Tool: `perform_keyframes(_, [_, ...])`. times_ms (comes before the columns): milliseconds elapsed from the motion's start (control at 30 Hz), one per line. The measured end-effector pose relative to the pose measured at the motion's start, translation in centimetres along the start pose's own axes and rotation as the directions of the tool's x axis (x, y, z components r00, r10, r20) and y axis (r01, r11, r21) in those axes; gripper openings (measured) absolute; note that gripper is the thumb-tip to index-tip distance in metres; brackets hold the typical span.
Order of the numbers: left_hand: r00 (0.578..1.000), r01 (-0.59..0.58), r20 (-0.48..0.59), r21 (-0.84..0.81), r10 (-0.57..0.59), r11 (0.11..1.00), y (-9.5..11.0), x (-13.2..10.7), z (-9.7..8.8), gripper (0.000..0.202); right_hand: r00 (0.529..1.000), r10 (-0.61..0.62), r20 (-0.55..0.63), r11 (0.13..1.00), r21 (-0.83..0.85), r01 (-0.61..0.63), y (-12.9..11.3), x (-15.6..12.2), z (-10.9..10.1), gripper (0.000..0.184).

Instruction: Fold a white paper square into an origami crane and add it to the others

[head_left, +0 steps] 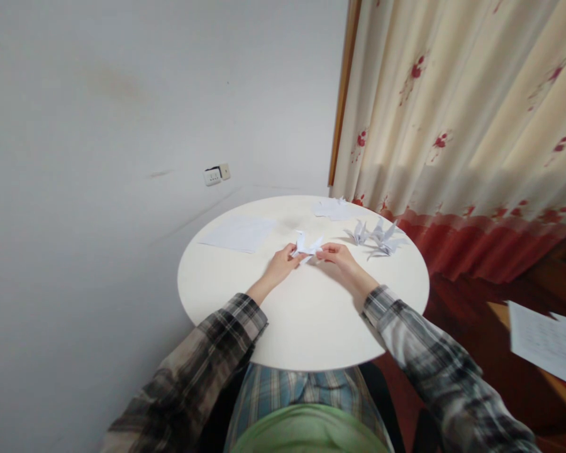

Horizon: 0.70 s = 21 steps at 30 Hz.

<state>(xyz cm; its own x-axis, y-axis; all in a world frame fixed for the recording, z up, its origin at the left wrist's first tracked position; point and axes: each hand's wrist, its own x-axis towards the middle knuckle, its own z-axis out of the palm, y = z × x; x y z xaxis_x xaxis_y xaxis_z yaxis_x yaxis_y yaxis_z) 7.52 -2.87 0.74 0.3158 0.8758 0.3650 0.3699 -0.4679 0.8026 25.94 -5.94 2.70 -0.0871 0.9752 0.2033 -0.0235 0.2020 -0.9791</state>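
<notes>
Between my two hands, a little above the round white table [306, 314], is a white folded paper crane [306, 247] with its wings and points spread. My left hand [283, 263] pinches its left side between thumb and fingers. On the other side, my right hand [338, 257] has its fingertips closed on the crane's right part. The fingers hide some of the crane's edges. Several finished-looking paper cranes [382, 238] stand bunched together on the table to the right of my right hand.
A stack of white paper sheets [238, 233] lies at the table's left back. More paper [330, 209] rests at the far edge. A wall with a socket [212, 177] borders the left, a curtain [453, 138] the right. Printed sheets [544, 340] lie on a wooden surface at lower right.
</notes>
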Motion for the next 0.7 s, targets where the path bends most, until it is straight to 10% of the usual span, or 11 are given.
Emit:
perform_keyframes(400, [0.993, -0.029, -0.101, 0.277, 0.06, 0.96, 1.4, -0.6, -0.9, 0.03, 0.99, 0.112, 0.088, 0.988, 0.092, -0.12, 0.2, -0.3, -0.1, 0.023])
perform_keyframes(700, [0.994, 0.022, -0.105, 0.137, -0.007, 0.99, 0.6, -0.3, -0.3, 0.03, 0.997, -0.005, 0.072, 1.0, -0.001, 0.005, -0.2, -0.2, 0.3, 0.026])
